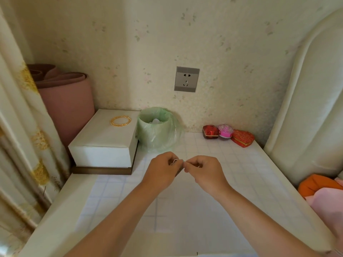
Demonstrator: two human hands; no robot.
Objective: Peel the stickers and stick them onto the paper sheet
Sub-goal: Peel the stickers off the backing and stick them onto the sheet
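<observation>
Pinching tiny pale sticker (175, 161) between both hands, above gridded paper sheet (130, 201).

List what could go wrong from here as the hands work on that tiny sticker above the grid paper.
1. The sticker is tiny and pinched between the left hand and right hand; it may curl, tear or cling to a fingertip.
2. Both hands hover above the grid paper sheet; a dropped sticker could land crooked.
3. The bag-lined waste bin stands just behind the hands; a reach forward might nudge it.
</observation>
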